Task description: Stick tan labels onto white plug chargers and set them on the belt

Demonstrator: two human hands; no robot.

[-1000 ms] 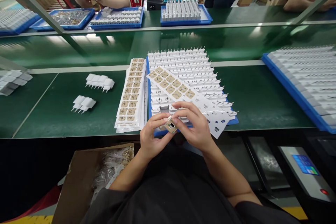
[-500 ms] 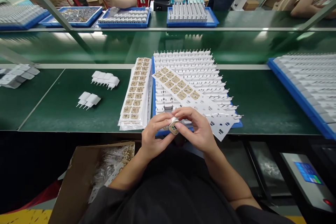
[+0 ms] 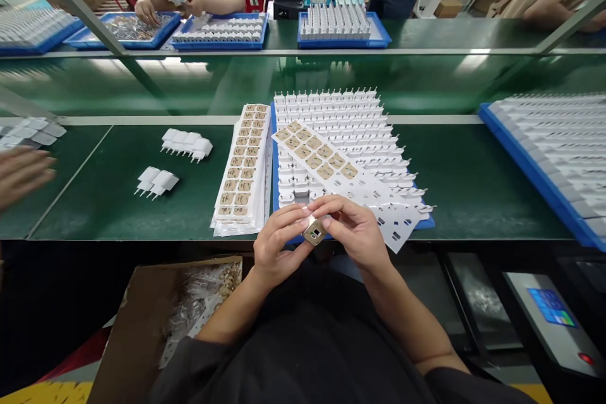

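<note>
As we worked at the near edge of the green tabletop (image 3: pixel 473 189), our left hand (image 3: pixel 277 246) and right hand (image 3: pixel 357 233) were both closed on a small charger plug (image 3: pixel 314 231), pinching it between fingertips just above the front rim of a blue tray (image 3: pixel 428 223). The tray held rows of white plugs (image 3: pixel 341 120), with a partly used label sheet (image 3: pixel 326 161) lying slantwise across them. A stack of label sheets (image 3: pixel 241 170) sat just left of the tray, and two small clusters of loose plugs (image 3: pixel 187 143) lay farther left. A co-worker's blurred hand (image 3: pixel 21 173) entered at the left edge (fingers spread, holding nothing we could make out). An open cardboard box (image 3: pixel 142 322) stood below the tabletop.
</note>
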